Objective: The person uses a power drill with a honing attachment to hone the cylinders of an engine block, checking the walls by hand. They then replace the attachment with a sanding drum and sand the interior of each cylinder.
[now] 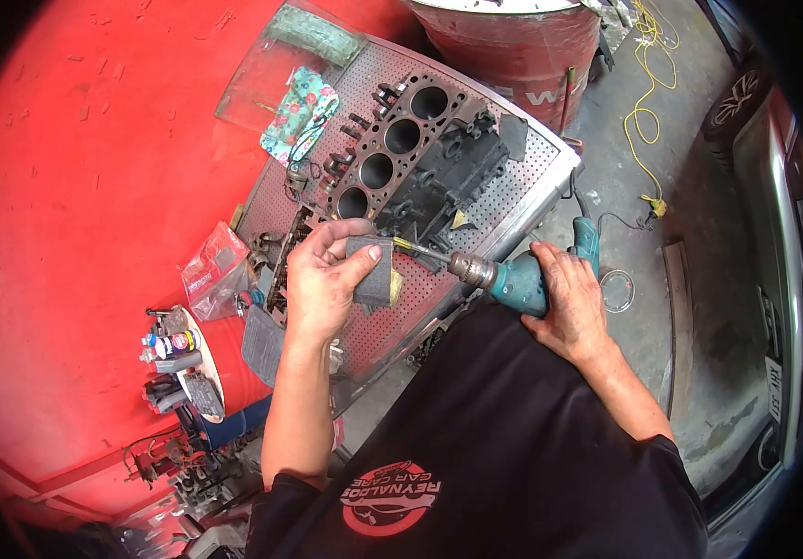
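Note:
My left hand [327, 275] pinches a dark grey sheet of sandpaper [373, 278], thumb on its face. Behind the sheet's lower right edge a yellowish piece shows. A teal power drill [521, 282] lies under my right hand [569, 298], whose fingers wrap over its body. From the drill's chuck [472, 268] a thin rod reaches left to the sheet's upper edge, with a yellow bit near its tip. Just beyond both hands sits an engine block [448, 177] with several round cylinder bores, on a perforated metal table [513, 210].
A floral cloth [303, 116] and a glass pane [252, 79] lie at the table's far left. Left of my arm are a plastic bag [217, 270] and a small stand with bottles [173, 345]. A red drum [522, 56] stands behind; a yellow cord [642, 112] and a car [774, 279] are right.

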Motion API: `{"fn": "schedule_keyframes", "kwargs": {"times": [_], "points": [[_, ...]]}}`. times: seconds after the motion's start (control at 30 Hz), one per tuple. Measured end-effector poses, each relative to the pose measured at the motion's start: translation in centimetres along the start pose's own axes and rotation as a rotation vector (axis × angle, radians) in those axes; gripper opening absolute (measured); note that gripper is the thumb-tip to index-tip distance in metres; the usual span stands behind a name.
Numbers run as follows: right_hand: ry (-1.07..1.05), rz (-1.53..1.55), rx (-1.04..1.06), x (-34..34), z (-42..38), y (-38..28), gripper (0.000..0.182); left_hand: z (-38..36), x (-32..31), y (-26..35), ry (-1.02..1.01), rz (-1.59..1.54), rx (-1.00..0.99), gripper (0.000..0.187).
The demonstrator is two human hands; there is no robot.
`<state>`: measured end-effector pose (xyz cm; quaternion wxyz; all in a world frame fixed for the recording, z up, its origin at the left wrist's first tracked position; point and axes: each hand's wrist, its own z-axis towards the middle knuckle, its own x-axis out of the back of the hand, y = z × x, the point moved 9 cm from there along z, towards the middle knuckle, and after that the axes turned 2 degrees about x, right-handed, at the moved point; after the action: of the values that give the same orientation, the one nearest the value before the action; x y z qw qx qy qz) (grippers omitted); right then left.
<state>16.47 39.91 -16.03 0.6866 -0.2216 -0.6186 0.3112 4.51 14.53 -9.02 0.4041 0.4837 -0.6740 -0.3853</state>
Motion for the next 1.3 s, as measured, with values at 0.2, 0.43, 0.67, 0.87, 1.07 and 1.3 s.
{"fn": "schedule_keyframes", "kwargs": {"times": [0.2,0.43,0.67,0.87,1.07,1.3], "points": [[-0.016,-0.003,-0.005,-0.1,-0.1,0.2,0.104,0.3,-0.1,0.3,-0.006,0.164,0.044,0.031],[-0.015,0.003,-0.004,0.0,0.0,0.4,0.104,0.4,-0.3,0.9,-0.017,0.273,0.090,0.031],[-0.013,-0.020,0.040,0.3,0.1,-0.1,0.105,1.1,-1.0,0.7,-0.093,0.356,0.128,0.030],[-0.049,-0.005,0.014,0.0,0.1,0.3,0.105,0.8,-2.1,0.3,-0.090,0.456,0.100,0.026],[-0.083,-0.010,0.010,-0.1,0.2,0.7,0.103,0.4,-3.9,-0.5,-0.049,0.444,0.077,0.025],[-0.121,0.005,-0.006,0.1,0.7,1.3,0.101,0.3,-3.9,-0.8,0.058,0.630,-0.066,0.024]]}}
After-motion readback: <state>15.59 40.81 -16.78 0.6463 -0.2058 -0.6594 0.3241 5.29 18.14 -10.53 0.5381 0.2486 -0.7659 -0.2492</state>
